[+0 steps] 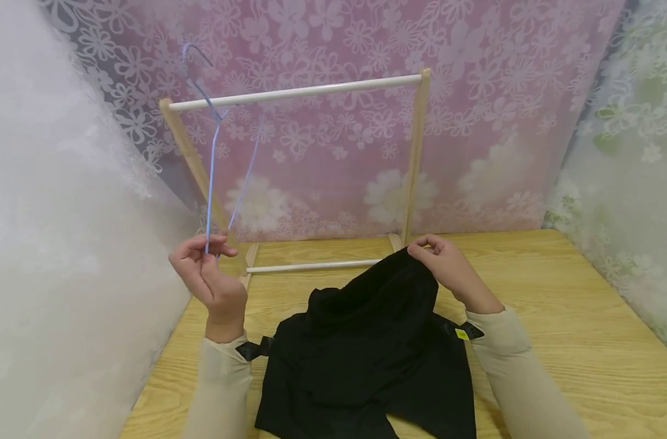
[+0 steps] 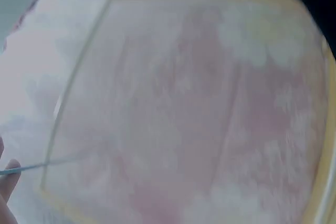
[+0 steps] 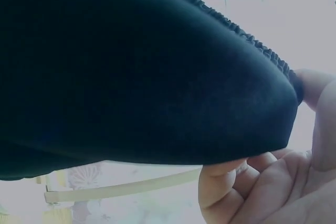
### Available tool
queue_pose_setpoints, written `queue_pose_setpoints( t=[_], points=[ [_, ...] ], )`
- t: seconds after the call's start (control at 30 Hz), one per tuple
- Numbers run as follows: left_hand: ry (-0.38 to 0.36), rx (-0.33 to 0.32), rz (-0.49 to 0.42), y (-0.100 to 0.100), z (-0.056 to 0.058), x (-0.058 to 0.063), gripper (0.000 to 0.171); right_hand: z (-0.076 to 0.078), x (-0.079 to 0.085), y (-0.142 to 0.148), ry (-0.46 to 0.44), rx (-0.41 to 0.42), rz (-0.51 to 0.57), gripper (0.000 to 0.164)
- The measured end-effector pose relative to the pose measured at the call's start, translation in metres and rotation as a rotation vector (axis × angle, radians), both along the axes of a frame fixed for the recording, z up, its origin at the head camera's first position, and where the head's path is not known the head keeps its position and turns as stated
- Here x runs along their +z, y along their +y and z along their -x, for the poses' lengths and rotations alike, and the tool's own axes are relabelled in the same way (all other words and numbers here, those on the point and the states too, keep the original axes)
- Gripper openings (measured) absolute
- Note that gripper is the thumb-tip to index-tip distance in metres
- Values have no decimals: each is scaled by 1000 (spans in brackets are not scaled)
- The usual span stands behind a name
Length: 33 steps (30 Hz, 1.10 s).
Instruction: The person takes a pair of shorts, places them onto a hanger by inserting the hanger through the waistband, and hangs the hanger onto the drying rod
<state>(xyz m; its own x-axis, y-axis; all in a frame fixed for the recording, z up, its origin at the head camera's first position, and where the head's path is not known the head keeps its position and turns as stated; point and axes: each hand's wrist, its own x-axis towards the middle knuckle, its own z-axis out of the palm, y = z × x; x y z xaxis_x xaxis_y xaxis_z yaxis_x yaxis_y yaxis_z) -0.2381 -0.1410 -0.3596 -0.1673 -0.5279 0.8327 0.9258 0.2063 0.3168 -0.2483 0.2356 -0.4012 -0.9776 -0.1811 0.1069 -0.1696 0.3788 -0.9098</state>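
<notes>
My left hand (image 1: 215,280) pinches the lower end of a thin blue wire clothes hanger (image 1: 210,177), raised on edge with its hook at the top. In the head view the hanger overlaps the left end of the rack's top bar. Black shorts (image 1: 361,366) lie spread on the table, legs toward me. My right hand (image 1: 451,268) pinches the right end of their waistband, lifting that corner. Up close in the right wrist view, the gathered elastic edge (image 3: 247,38) runs to the thumb. In the blurred left wrist view, a fingertip (image 2: 11,174) touches the hanger wire.
A rack with wooden posts (image 1: 416,158) and a white top bar (image 1: 311,91) stands at the back of the wood-grain table (image 1: 531,292). Its lower white bar (image 1: 311,266) runs just behind the shorts. Flowered sheets (image 1: 333,36) hang behind and at both sides.
</notes>
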Motion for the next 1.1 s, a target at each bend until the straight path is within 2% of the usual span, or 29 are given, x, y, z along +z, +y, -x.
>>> queue_pose_setpoints(
  t=[0.1,0.2,0.27,0.37,0.47,0.5,0.57,0.7,0.8,0.87,0.97,1.1],
  points=[
    [-70,46,-101,-17,2,-9,22,0,-1,0,-2,1,4,41],
    [-122,45,-211,-31,4,-13,21,1,-1,0,-5,2,9,41],
    [-146,41,-251,-38,6,-14,15,1,-1,-1,-6,-2,4,41],
    [-192,63,-265,-46,9,-13,7,0,-1,-2,-6,-11,4,42],
    [-250,114,-316,-54,12,-11,18,-1,-2,-4,-12,-7,-4,43],
    [-263,109,-347,-57,13,-10,21,-1,-3,-4,-12,-4,-11,43],
    [-289,75,-413,-63,14,-8,25,0,-4,-5,-8,-4,-28,44],
    [-313,-70,-549,-70,13,-4,26,2,-4,-7,1,-26,-42,42],
    [-322,-163,-609,-73,11,-2,27,3,-4,-10,-2,-43,-21,41],
    [-331,-197,-622,-73,9,-2,26,5,-5,-12,-4,-45,-5,41],
    [-351,-209,-628,-72,9,-3,25,6,-5,-15,-3,-48,-2,40],
    [-376,-173,-615,-72,10,-4,27,6,-5,-16,-7,-58,-15,41]
  ],
)
